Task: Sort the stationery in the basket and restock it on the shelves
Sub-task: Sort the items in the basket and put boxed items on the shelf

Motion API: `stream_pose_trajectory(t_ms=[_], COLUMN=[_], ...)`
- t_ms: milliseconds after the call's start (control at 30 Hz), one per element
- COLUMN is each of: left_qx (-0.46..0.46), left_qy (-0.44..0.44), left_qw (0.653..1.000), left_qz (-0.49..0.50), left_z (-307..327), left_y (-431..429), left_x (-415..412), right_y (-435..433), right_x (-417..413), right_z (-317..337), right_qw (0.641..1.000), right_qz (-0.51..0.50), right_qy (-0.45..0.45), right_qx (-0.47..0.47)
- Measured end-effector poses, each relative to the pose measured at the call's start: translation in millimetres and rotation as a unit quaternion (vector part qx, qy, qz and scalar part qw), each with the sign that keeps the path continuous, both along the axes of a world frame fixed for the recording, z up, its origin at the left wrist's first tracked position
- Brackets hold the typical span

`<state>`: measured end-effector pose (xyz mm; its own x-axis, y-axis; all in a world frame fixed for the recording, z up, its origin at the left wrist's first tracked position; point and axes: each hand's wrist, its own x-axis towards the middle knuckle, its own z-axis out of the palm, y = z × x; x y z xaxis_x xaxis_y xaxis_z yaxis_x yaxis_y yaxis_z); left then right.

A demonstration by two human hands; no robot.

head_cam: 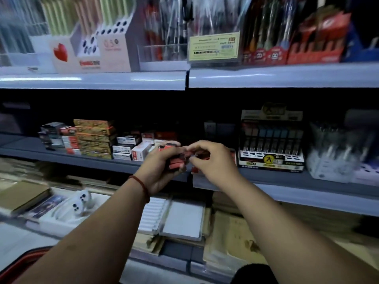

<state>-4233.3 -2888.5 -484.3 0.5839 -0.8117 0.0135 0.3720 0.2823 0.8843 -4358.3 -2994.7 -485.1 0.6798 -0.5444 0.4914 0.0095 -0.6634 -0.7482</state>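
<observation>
Left hand (161, 173): we see it curled around a stack of small red boxes (176, 159), held in front of the middle shelf (98, 162); a red cord bracelet (142, 186) sits on the wrist.
Right hand (214, 160): thumb and fingertips pinch the right end of the same stack, so the two hands meet on it. Blur keeps us from telling how many boxes this hand takes.
Task's thing: the red boxes are in the hands, just above the shelf's front edge and not yet set down. We see only the red rim of the basket (22, 263), at lower left.
Likely slot: we judge it to be the gap between the white boxes (131, 149) and the pen-refill display (270, 144), where similar red packs show.
Risk, slipping: a loose pinch on one box could spill the stack onto the notebooks (182, 218) below.
Risk, misplacing: dim light and near-identical packs could land the boxes in the wrong row.
Risk, knocking: pushing in could topple the stacked yellow boxes (94, 138) or the neighbouring white ones.
</observation>
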Motion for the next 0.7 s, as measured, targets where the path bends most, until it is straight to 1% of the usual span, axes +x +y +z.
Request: stream_pose_trajectory(t_ms=[67, 167, 200, 333, 467, 567, 633, 700], left_qx=[-0.001, -0.015, -0.007, 0.029, 0.001, -0.011, -0.014, -0.010], left_qy=[0.024, 0.052, 0.043, -0.035, -0.051, -0.048, -0.033, -0.001], left_qw=[0.999, 0.998, 0.999, 0.997, 0.994, 0.994, 0.995, 0.997], left_qz=[-0.030, -0.017, -0.003, 0.069, 0.100, 0.101, 0.097, 0.071], left_z=[-7.8, -21.0, -25.4, -39.2, -43.0, -45.6, -48.5, -49.5], left_y=[-10.3, -27.0, -32.6, -51.8, -63.3, -68.1, -70.5, -72.5], left_x=[6.1, 12.9, 15.2, 22.7, 25.0, 27.3, 28.8, 31.9], right_y=[-10.0, -26.7, -31.8, -45.7, -52.1, -58.2, -64.2, -70.0], right_x=[-0.3, -3.8, -6.0, -9.5, 0.6, 8.1, 14.2, 22.1], right_z=[-7.9, -26.0, -32.9, -53.4, -53.1, -47.8, -46.3, -45.2], right_qw=[1.000, 0.996, 0.995, 0.990, 0.988, 0.987, 0.984, 0.981], right_qz=[-0.012, -0.049, -0.063, -0.088, -0.118, -0.150, -0.173, -0.192], right_qy=[-0.018, -0.038, -0.037, -0.036, -0.037, -0.012, 0.006, 0.014], right_qx=[0.021, 0.057, 0.069, 0.102, 0.090, 0.052, 0.033, 0.015])
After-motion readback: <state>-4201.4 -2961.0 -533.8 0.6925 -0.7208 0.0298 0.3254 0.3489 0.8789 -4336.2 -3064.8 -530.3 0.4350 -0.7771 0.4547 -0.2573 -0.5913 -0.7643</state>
